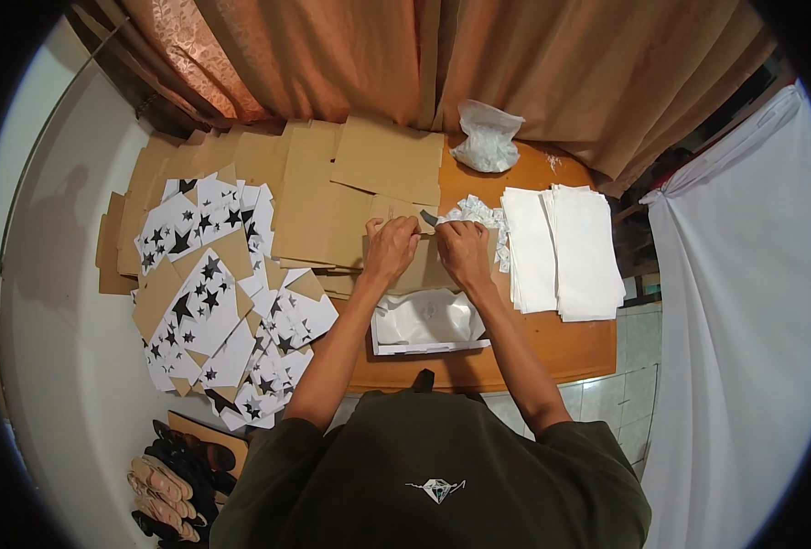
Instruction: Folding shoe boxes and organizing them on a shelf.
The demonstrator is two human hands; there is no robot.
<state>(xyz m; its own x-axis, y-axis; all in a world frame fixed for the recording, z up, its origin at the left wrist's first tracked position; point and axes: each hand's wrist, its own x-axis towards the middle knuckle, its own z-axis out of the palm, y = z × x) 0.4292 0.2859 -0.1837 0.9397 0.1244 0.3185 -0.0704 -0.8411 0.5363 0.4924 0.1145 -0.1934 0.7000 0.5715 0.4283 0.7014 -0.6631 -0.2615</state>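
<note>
In the middle of the table stands a small white box (431,348), its inside lined with white tissue paper (424,316). Beyond it, a brown cardboard flap (428,274) rises, apparently the box's lid. My left hand (393,247) is closed at the flap's far left, fingers curled over its edge. Close beside it, my right hand (463,249) is closed at the far right of the same flap. A short dark strip (428,218) shows between the hands, near the right fingertips; I cannot tell what it is or whether it is held.
Flat brown cardboard pieces (305,197) overlap at the back left. Star-printed white boards (209,288) heap at the left. Small white packets (475,211) lie beyond my right hand, near a clear plastic bag (488,137). White paper stacks (588,252) lie at right; sandals (163,489) stand below left.
</note>
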